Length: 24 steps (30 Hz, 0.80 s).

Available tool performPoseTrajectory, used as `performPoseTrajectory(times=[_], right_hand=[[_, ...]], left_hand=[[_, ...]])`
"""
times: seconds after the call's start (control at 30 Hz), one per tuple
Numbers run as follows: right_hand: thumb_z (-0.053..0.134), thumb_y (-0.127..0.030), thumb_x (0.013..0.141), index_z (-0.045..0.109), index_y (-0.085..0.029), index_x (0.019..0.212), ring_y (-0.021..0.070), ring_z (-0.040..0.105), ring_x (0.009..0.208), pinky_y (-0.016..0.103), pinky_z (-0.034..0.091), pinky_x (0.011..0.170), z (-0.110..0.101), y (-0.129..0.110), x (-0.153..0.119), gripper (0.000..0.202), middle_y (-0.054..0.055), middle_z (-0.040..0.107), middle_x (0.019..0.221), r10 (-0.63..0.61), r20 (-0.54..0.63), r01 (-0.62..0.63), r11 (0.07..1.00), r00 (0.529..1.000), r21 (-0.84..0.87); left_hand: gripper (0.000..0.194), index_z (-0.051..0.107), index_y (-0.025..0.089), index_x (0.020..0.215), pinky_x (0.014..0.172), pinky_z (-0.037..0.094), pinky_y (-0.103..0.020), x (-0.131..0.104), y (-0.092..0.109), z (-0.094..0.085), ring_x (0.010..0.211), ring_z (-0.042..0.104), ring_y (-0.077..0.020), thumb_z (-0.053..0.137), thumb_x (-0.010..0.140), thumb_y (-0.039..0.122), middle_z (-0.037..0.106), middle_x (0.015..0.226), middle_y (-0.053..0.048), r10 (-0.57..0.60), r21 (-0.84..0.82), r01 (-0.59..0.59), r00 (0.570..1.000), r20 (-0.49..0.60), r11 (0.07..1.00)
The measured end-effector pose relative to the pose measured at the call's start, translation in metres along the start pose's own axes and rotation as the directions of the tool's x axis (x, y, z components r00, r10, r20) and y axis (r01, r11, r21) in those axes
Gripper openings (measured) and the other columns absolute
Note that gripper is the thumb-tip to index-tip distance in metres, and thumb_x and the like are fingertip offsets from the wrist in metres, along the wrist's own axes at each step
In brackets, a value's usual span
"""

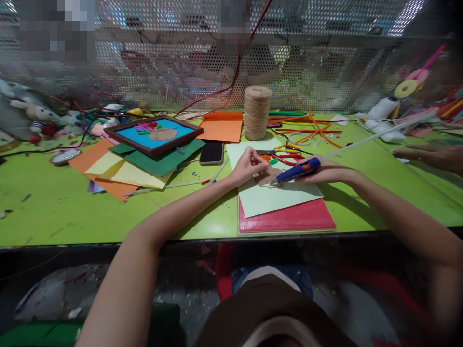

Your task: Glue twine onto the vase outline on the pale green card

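My right hand (321, 171) is wrapped round a blue hot glue gun (298, 170), with a long translucent glue stick (376, 135) running out of its back. The gun's nozzle points left and down at a brown twine piece (265, 177) on a pale green sheet (280, 202). My left hand (249, 167) is pinched at the far left side of that piece, close to a small green leaf-like bit (272, 162). What its fingertips hold is too small to make out. Beneath the sheet lies a red book (289, 219).
A twine spool (257, 113) stands behind my hands, with pliers (289, 159) and pipe cleaners (311, 130) nearby. On the left, a framed blue picture (155, 135) rests on coloured papers (126, 168) beside a phone (211, 152). Another person's hand (430, 156) is at right.
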State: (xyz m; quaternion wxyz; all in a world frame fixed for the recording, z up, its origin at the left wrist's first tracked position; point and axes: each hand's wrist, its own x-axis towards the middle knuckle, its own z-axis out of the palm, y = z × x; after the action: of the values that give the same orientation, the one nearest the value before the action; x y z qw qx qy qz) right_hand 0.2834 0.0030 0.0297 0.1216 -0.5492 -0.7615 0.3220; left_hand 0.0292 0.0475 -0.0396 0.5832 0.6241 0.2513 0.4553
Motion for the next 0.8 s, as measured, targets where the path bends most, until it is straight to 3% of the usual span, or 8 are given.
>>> performPoseTrajectory(times=[0.17, 0.37, 0.57, 0.8], right_hand=[[0.079, -0.045, 0.054, 0.067, -0.024, 0.072, 0.0289, 0.063, 0.081, 0.046, 0.055, 0.079, -0.006, -0.008, -0.005, 0.030, 0.005, 0.068, 0.074, 0.052, -0.030, -0.053, 0.998, 0.998, -0.021], [0.074, -0.048, 0.056, 0.065, -0.018, 0.076, 0.0219, 0.057, 0.071, 0.038, 0.052, 0.072, -0.005, -0.022, -0.001, 0.037, 0.005, 0.066, 0.072, 0.001, -0.001, -0.001, 0.998, 1.000, -0.070], [0.068, -0.048, 0.061, 0.065, -0.017, 0.071, 0.0200, 0.054, 0.067, 0.034, 0.047, 0.065, 0.004, -0.023, 0.013, 0.033, 0.005, 0.065, 0.068, -0.142, 0.051, 0.149, 0.975, 0.989, -0.166], [0.070, -0.046, 0.068, 0.071, -0.015, 0.082, 0.0223, 0.060, 0.072, 0.035, 0.050, 0.069, 0.009, -0.013, 0.021, 0.034, 0.006, 0.072, 0.079, -0.254, 0.054, 0.259, 0.949, 0.966, -0.180]], left_hand=[[0.052, 0.029, 0.023, 0.085, 0.060, 0.045, -0.021, 0.001, -0.002, -0.001, 0.065, 0.065, -0.0095, 0.079, 0.074, 0.030, 0.064, 0.074, 0.007, -0.016, -0.027, 0.017, 0.999, 0.042, 1.000], [0.046, 0.031, 0.023, 0.088, 0.059, 0.044, -0.021, 0.003, 0.000, 0.000, 0.065, 0.064, -0.0075, 0.075, 0.080, 0.027, 0.062, 0.076, 0.007, -0.004, -0.068, 0.006, 1.000, 0.030, 0.998], [0.046, 0.031, 0.023, 0.089, 0.060, 0.044, -0.019, 0.004, -0.002, -0.001, 0.076, 0.068, -0.0100, 0.075, 0.081, 0.031, 0.066, 0.080, 0.004, -0.036, -0.112, 0.037, 0.999, 0.019, 0.993], [0.047, 0.034, 0.022, 0.089, 0.056, 0.042, -0.017, 0.006, -0.003, -0.001, 0.064, 0.065, -0.0079, 0.078, 0.077, 0.036, 0.066, 0.070, 0.007, -0.037, -0.140, 0.033, 0.999, -0.022, 0.990]])
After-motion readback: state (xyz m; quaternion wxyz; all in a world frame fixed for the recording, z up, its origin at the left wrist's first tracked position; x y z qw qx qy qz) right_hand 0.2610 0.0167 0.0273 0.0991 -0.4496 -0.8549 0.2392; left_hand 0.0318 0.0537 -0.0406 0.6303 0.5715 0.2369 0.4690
